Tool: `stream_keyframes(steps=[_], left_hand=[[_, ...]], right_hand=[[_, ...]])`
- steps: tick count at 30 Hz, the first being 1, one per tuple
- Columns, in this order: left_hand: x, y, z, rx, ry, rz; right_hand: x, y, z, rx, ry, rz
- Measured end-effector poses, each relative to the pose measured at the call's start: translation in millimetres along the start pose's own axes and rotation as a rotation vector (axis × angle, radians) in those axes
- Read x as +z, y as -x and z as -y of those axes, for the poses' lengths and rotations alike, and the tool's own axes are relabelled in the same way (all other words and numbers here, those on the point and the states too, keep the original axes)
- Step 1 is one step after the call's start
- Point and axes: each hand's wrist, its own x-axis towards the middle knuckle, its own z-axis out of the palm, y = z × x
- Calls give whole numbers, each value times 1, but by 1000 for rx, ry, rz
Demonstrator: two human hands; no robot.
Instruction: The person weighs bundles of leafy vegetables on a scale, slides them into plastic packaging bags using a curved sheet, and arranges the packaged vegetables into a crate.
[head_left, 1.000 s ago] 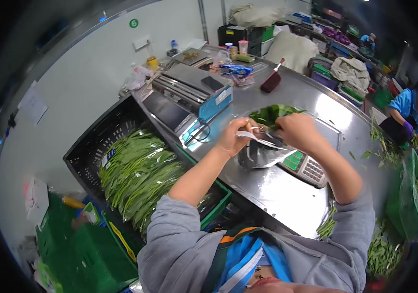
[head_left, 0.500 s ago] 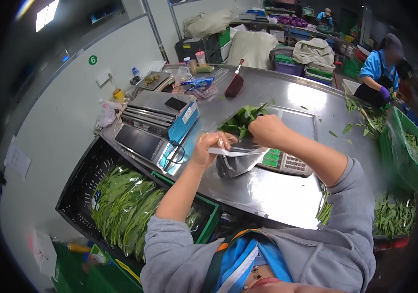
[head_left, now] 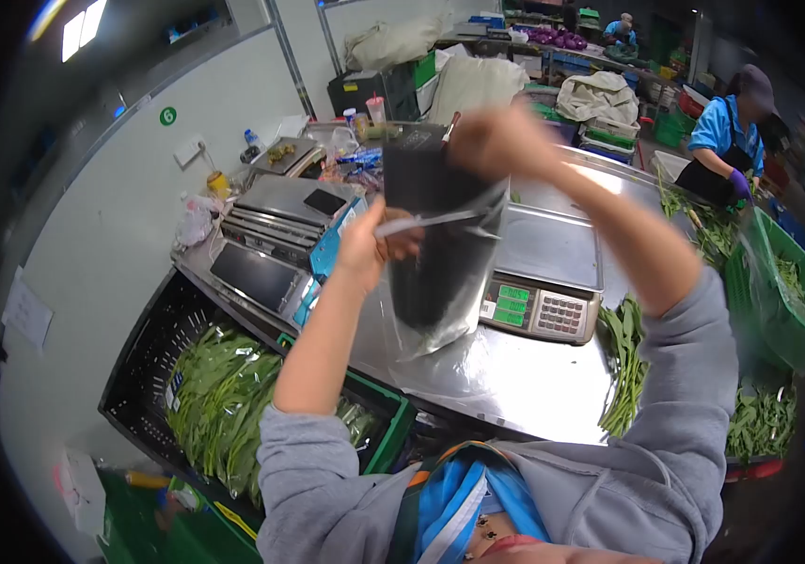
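On the head camera I have a clear bag (head_left: 464,320) at mid-frame, glossy and creased, its lower corner pointed and its mouth edged by a white strip (head_left: 398,227). A flat, dark sheet (head_left: 418,183) stands in it and rises above the mouth. My left hand (head_left: 365,249) pinches the strip; my right hand (head_left: 501,146), motion-blurred, is clenched on the sheet's upper right. Just right of the bag sits a scale (head_left: 550,246).

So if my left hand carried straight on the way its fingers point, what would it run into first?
Most likely the plastic bag, which your left hand holds near its mouth; the depth beyond that is hard to judge from this one view.
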Motion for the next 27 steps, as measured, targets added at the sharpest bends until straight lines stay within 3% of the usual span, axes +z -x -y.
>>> stream_keyframes(steps=[1, 2, 4, 6, 7, 9, 12, 13, 15, 16, 17, 19, 21, 23, 24, 25, 27], left_hand=[[-1, -4, -3, -26, 23, -35], [0, -3, -4, -2, -14, -19], [-1, 3, -5, 1, -30, -23], [-3, 10, -3, -9, -49, -48], [-5, 13, -2, -5, -41, -60], [-6, 18, 0, 15, -17, -52], [-9, 28, 1, 37, 0, -56], [-10, 31, 1, 36, -4, -27], [-11, 40, 2, 44, -7, -68], [-15, 43, 5, 61, -24, -2], [-19, 45, 8, 74, -41, 66], [-25, 44, 17, 102, -71, 160], [-30, 46, 29, -32, -212, 150], [-41, 46, 19, 27, -352, 45], [-43, 54, -6, 166, -282, -31], [-44, 64, -27, 299, -209, -109], [-42, 75, -56, 371, -111, -416]], right_hand=[[-49, -20, -3, -96, 97, -194], [-101, -58, -112, -7, 76, -230], [-152, -18, -74, -75, 317, -778], [-170, 45, -62, -86, 567, -1170], [-171, 73, -59, -66, 661, -1300], [-148, 115, -60, -114, 699, -1342], [-61, 155, -90, -415, 225, -947], [-36, 173, -98, -303, 301, -757], [31, 199, -116, -8, 135, -506], [59, 203, -111, 235, -211, -368], [86, 202, -109, 299, -350, -178], [172, 194, -106, 175, -535, -8], [255, 190, -94, 98, -479, 407], [306, 177, -95, 237, -896, 407], [286, 165, -81, 118, -779, 331], [272, 158, -68, 176, -978, 291], [241, 150, -56, 344, -1091, 475]])
